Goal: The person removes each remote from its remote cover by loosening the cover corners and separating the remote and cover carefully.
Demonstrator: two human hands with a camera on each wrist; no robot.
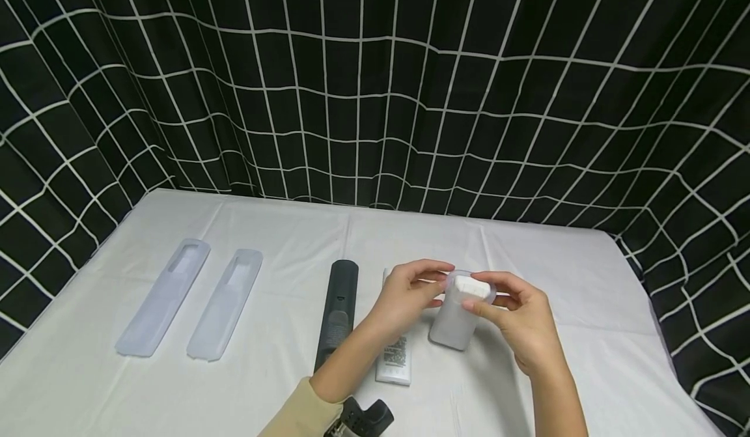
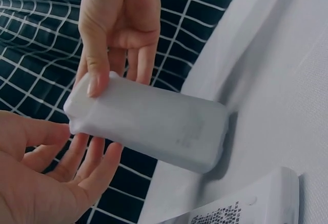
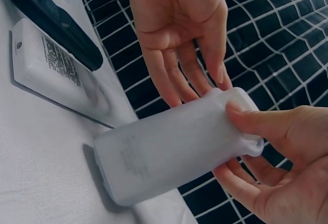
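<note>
A white remote control (image 1: 472, 286) stands tilted inside a translucent silicone cover (image 1: 454, 323), its end showing at the cover's upper opening. The cover's lower end is down at the white cloth. My right hand (image 1: 527, 323) pinches the upper end, thumb lying on the broad face and fingers behind, as the right wrist view also shows. From the other side, my left hand (image 1: 404, 297) holds the cover's rim with its fingertips. Faint printing shows through the cover (image 3: 164, 152) in the right wrist view.
Left of the hands lie a white remote with a printed code (image 1: 395, 355) and a dark grey remote (image 1: 338, 307), partly hidden by the left arm. Two translucent covers, one outer (image 1: 161, 303) and one inner (image 1: 225, 310), lie farther left. A black grid-patterned curtain (image 1: 363, 85) hangs behind the table.
</note>
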